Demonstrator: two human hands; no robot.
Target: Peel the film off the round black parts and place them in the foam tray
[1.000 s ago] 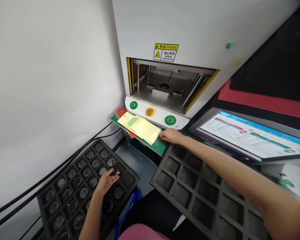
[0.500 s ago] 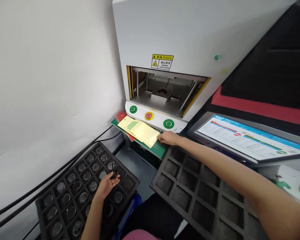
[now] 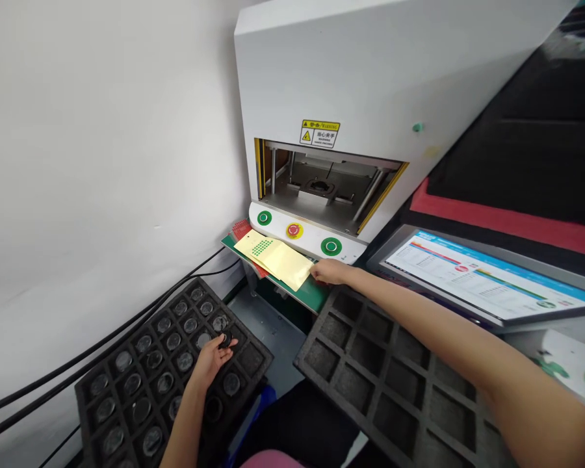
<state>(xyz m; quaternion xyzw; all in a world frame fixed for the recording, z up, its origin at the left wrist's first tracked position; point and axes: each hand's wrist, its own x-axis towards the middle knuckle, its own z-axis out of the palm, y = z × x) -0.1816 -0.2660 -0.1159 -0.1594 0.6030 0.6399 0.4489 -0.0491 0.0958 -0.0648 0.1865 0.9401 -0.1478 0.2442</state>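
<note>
- Your left hand [image 3: 209, 361] rests on the near right corner of the black foam tray [image 3: 127, 377], the one filled with round parts.
- The left fingers [image 3: 223, 346] are pinched together on one small dark round part [image 3: 225, 339], just above its pocket at the tray's right edge.
- That part lies at your fingertips, pointing away from you toward the white machine [image 3: 370, 84]; being round, it has no long axis to line up.
- Your right hand [image 3: 332, 272] reaches far forward to the green shelf [image 3: 316, 296] under the machine's buttons, well apart from the left hand.
- The right fingers lie close together, touching the right end of a yellow sheet [image 3: 277, 259]; you cannot tell whether they grip it.
- The sheet's long axis runs along the shelf, from its left end down toward your right hand.
- The machine's open slot [image 3: 322, 185] sits above and behind the shelf; your right hand is the nearer one to it.
- A second foam tray [image 3: 394, 383], its pockets bare, lies under your right forearm, and a lit screen [image 3: 482, 276] stands to its right.
</note>
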